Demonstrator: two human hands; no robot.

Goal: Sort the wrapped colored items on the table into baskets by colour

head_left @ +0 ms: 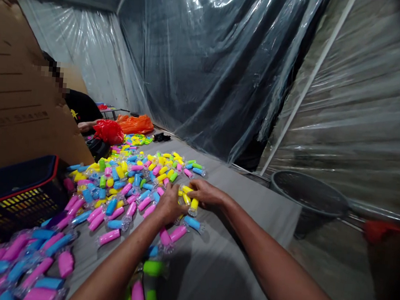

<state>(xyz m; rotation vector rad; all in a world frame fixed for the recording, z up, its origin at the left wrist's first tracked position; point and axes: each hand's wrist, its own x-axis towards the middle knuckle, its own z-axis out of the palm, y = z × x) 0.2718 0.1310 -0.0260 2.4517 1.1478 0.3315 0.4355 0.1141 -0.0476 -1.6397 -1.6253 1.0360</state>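
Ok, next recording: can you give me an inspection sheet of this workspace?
surface: grey sheet under the tubes.
job's things: many pink, blue, yellow and green wrapped tubes, scattered loosely.
clutter: black crate at the left edge; red bag and orange bag beyond the tubes.
grippers: left hand and right hand meet over yellow tubes; grip cannot be told.
cables: nothing seen.
surroundings: plastic sheeting on the walls, cardboard at left, dark basin at right, co-worker in black far left.
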